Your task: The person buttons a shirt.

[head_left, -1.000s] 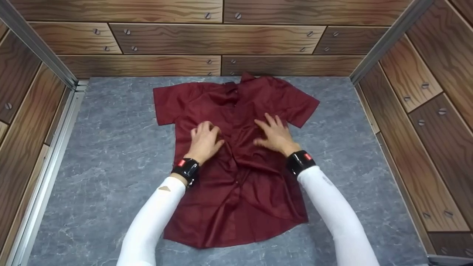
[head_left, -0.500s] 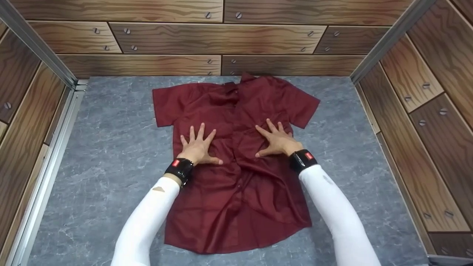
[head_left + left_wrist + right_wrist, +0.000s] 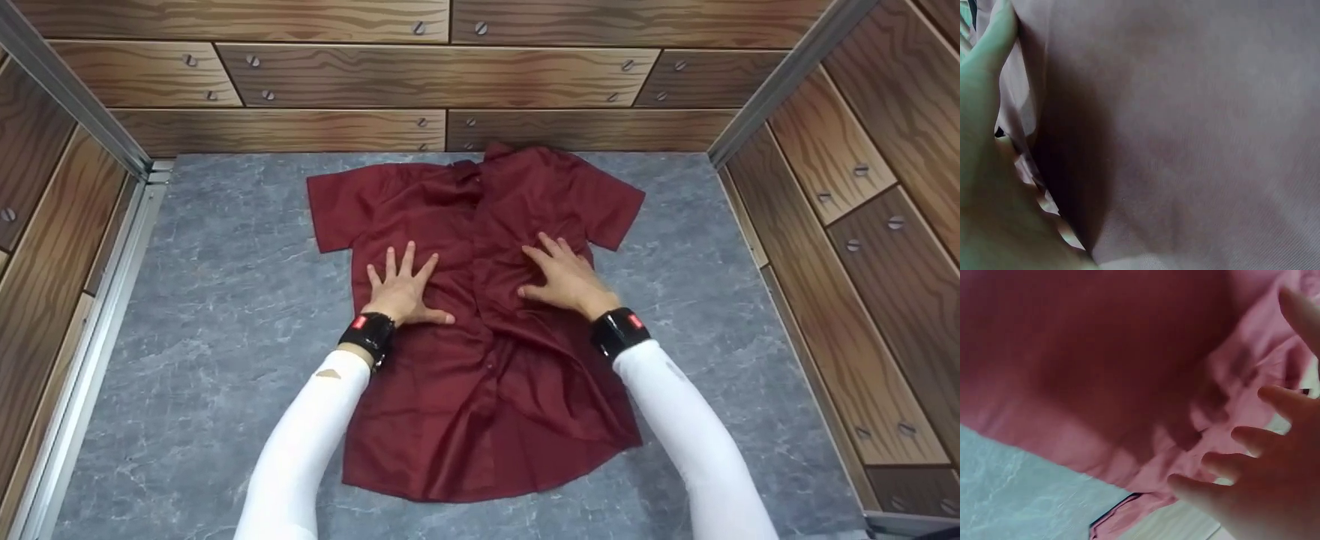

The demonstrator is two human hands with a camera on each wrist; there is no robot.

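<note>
A dark red short-sleeved button-up shirt [image 3: 442, 420] lies spread front side up, its collar [image 3: 487, 157] at the far end. Fingers fanned wide, my left hand [image 3: 401, 292] rests on the left half of the shirt's body. Across the button line, my right hand [image 3: 566, 281] touches the right half near the side seam, its fingers spread as well. Creases run from the middle down to the lower right of the shirt. In the right wrist view, the cloth ripples beside the fingertips [image 3: 1182, 484]. Shirt fabric [image 3: 1196, 129] fills most of the left wrist view.
The shirt lies on a grey marbled surface [image 3: 217, 300]. Wood-patterned panels [image 3: 337, 75] with printed screws wall in the back and both sides. Metal rails line the corners and the left edge [image 3: 97, 330].
My left hand has straightened its bent fingers and moved slightly left and nearer me. Creases between the hands have flattened. The lower hem has shifted a little to the right.
</note>
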